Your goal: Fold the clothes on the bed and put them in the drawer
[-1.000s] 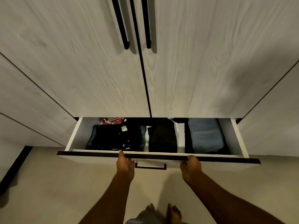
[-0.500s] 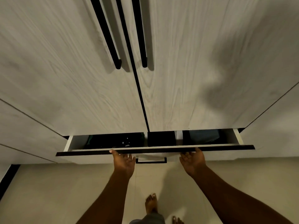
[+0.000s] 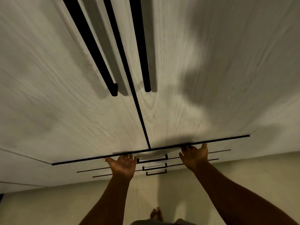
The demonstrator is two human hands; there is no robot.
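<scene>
The top drawer (image 3: 90, 161) of the pale wood-grain wardrobe is pushed flush with the cabinet front, and the folded clothes inside are hidden. My left hand (image 3: 123, 164) presses flat against the drawer front left of its black handle (image 3: 152, 158), fingers spread. My right hand (image 3: 194, 154) presses the front just right of the handle, palm open, fingertips at the drawer's black top edge.
Two more drawers with black handles (image 3: 155, 171) sit below. Tall wardrobe doors (image 3: 194, 78) with long black bar handles (image 3: 90, 51) rise above. Beige floor tiles (image 3: 48, 207) lie under me, with my bare foot (image 3: 156, 213) near the bottom edge.
The drawer slid from half open, with dark and blue folded clothes showing, to fully closed. Both hands followed its front inward, and my view tilted up toward the doors.
</scene>
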